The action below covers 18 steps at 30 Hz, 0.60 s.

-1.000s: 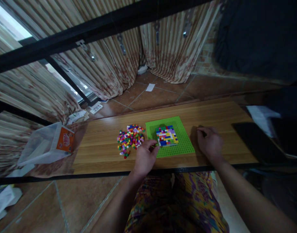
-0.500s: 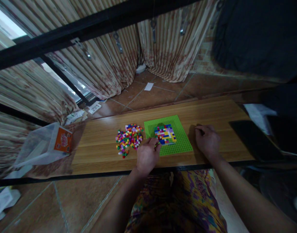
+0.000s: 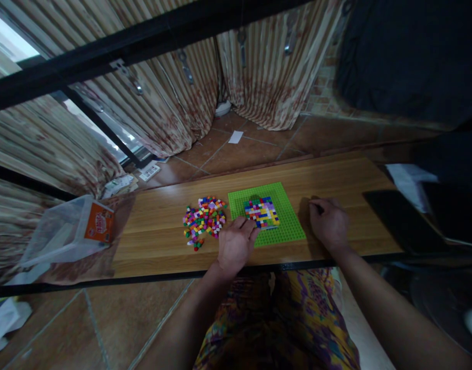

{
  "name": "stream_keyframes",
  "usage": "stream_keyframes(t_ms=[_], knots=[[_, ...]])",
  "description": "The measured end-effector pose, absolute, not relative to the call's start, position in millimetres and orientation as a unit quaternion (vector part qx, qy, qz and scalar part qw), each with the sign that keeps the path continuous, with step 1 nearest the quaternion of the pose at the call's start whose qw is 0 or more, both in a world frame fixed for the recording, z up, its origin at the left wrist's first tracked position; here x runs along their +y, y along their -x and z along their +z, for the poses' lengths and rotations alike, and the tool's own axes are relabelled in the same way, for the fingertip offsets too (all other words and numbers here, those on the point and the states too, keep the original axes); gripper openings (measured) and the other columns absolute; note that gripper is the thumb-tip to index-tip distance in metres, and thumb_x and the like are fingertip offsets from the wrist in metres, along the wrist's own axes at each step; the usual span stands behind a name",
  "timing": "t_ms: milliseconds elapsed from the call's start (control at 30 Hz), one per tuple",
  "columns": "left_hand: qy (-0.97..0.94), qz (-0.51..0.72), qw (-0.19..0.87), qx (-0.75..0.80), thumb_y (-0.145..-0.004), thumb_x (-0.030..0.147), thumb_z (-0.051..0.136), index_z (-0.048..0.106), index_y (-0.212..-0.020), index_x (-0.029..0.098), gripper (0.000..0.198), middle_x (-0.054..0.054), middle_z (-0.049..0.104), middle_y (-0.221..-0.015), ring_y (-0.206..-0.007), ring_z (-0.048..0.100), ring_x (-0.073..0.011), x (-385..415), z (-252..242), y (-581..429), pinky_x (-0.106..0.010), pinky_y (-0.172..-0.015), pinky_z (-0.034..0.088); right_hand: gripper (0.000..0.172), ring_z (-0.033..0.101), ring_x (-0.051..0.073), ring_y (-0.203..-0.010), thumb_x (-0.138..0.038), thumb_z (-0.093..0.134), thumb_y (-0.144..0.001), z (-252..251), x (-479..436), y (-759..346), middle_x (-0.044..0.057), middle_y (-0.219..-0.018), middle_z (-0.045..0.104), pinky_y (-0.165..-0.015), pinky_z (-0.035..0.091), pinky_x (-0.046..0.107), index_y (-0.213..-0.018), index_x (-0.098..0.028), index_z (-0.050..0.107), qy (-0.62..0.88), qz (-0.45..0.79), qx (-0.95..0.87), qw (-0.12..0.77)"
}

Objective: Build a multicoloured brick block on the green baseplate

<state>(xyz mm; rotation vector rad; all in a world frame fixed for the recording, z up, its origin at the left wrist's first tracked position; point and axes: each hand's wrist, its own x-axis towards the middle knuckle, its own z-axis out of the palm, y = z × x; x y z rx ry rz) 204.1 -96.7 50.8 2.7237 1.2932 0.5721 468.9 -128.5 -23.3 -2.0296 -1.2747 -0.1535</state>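
On the wooden table lies a green baseplate (image 3: 291,221) carrying a flat, many-coloured patch of toy bricks (image 3: 264,211). My left hand (image 3: 236,244) is over the plate's near left corner, its fingers bent together at the lower left corner of the patch. Those fingertips are partly hidden by the hand, so whether a brick is between them does not show. To the right of the plate, my right hand (image 3: 328,223) rests on the table with thumb and fingers curled together. Anything inside it is too small or hidden. Loose toy bricks (image 3: 205,218) form a pile left of the plate.
A clear plastic box (image 3: 66,231) with an orange label stands at the table's left end. A dark flat panel (image 3: 405,221) lies at the right end. A black bar (image 3: 151,38) crosses above the far side, with striped curtains (image 3: 174,103) behind.
The left fingers have dipped slightly and flattened at the corner of the brick patch. My right hand keeps its place and its curled shape.
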Motion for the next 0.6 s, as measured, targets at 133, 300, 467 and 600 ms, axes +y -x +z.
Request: stream_keyframes(t_ms=[133,300,467,600], knots=[[-0.898,0.157,0.02,0.411,-0.093,0.035,0.057,0.067,-0.088,0.021,0.017,-0.001,0.068,-0.088,-0.078,0.062,-0.0156,-94,53,-206,-0.027,-0.063,0.042,0.03,0.064,0.023,-0.081,-0.034,0.049,-0.088,-22,-128,-468,0.011,-0.089,0.07,-0.073,0.049,0.034,-0.089,-0.016,0.073,0.792,-0.056,-0.488,0.363],[-0.905,0.136,0.015,0.403,-0.092,0.036,0.057,0.066,-0.086,0.02,0.02,-0.002,0.068,-0.087,-0.078,0.063,-0.0157,-89,61,-212,-0.027,-0.063,0.043,0.031,0.063,0.022,-0.08,-0.034,0.049,-0.089,-22,-128,-468,0.011,-0.089,0.07,-0.074,0.049,0.034,-0.09,-0.016,0.074,0.795,-0.054,-0.484,0.361],[-0.908,0.165,0.017,0.384,-0.092,0.041,0.057,0.066,-0.088,0.02,0.023,-0.002,0.068,-0.087,-0.079,0.062,-0.0156,-84,58,-214,-0.027,-0.065,0.044,0.03,0.063,0.022,-0.079,-0.033,0.049,-0.088,-22,-128,-468,0.011,-0.088,0.07,-0.074,0.049,0.034,-0.089,-0.016,0.074,0.795,-0.058,-0.485,0.359],[-0.907,0.195,0.019,0.372,-0.093,0.042,0.055,0.065,-0.084,0.019,0.026,-0.002,0.066,-0.085,-0.077,0.061,-0.0141,-83,49,-211,-0.026,-0.065,0.042,0.029,0.063,0.022,-0.08,-0.033,0.049,-0.088,-23,-128,-468,0.011,-0.089,0.07,-0.075,0.049,0.034,-0.088,-0.017,0.073,0.79,-0.059,-0.49,0.363]])
